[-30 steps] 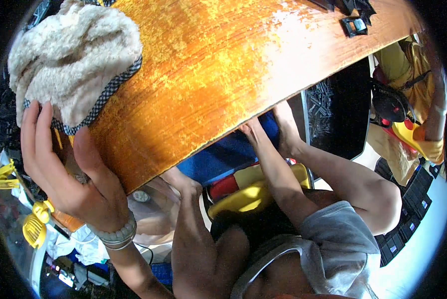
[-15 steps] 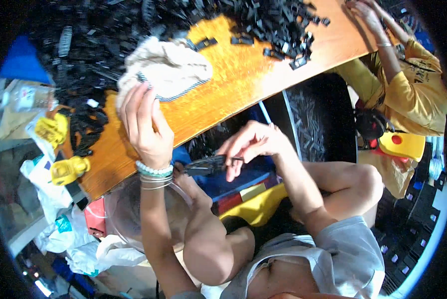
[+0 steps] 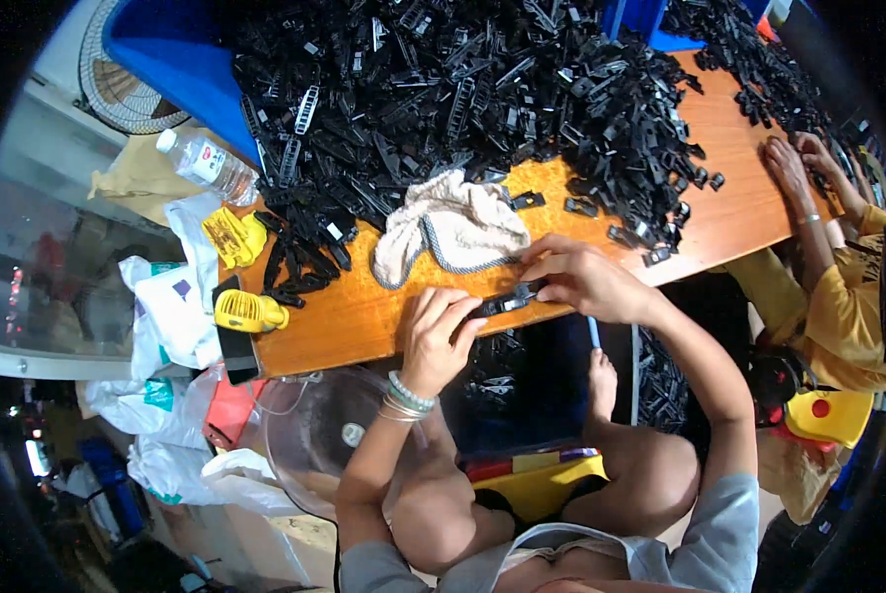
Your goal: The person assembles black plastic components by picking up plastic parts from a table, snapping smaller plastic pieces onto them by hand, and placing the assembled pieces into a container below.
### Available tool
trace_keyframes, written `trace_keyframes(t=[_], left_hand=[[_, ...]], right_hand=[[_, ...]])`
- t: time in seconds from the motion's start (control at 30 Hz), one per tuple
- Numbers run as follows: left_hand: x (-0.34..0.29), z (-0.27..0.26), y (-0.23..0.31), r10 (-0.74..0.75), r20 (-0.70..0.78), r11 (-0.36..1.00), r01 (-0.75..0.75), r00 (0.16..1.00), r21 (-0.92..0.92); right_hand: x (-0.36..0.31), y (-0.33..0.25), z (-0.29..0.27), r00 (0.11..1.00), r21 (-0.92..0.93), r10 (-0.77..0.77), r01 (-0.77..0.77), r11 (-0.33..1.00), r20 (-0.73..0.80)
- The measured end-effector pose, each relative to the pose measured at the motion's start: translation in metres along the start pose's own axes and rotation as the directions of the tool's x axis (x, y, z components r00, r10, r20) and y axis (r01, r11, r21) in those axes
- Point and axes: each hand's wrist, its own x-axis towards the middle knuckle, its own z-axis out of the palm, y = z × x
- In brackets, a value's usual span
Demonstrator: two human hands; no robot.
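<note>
Between my two hands, at the table's front edge, lies a long narrow black plastic part (image 3: 507, 300). Its exact kind is too small to make out. My left hand (image 3: 437, 341) has thumb and fingers closed on its left end. At the other end, my right hand (image 3: 593, 285) pinches it with thumb and forefinger. Just beyond them rests a crumpled whitish cloth (image 3: 467, 232) with a striped hem, touched by neither hand as far as I see. A huge heap of similar black plastic parts (image 3: 403, 109) covers the far part of the table.
On the left are a clear bottle (image 3: 220, 170), a yellow mini fan (image 3: 250, 311), a yellow object (image 3: 233, 235) and a dark phone (image 3: 235, 346). A clear round tub (image 3: 334, 435) stands by my left leg. A co-worker's hands (image 3: 803, 173) work at the right.
My left hand has left the cloth and gripped the black part. My right hand has brought that part up from over my lap to the table edge. The whole view has shifted.
</note>
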Motion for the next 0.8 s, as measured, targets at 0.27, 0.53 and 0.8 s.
trace_keyframes(t=[0.27,0.53,0.8], left_hand=[[0.011,0.003,0.011,-0.121,0.052,0.99,0.117,0.991,0.073],[0.016,0.011,0.004,-0.073,0.077,0.997,0.072,0.994,0.013],[0.016,-0.016,-0.002,-0.108,0.078,0.966,0.124,0.991,-0.228]], right_hand=[[-0.021,0.009,0.016,0.986,0.185,0.099,-0.074,0.98,-0.133],[-0.007,0.01,0.033,0.98,0.015,-0.017,0.021,1.0,-0.199],[-0.026,-0.011,0.028,0.973,-0.121,-0.116,0.093,0.988,-0.197]])
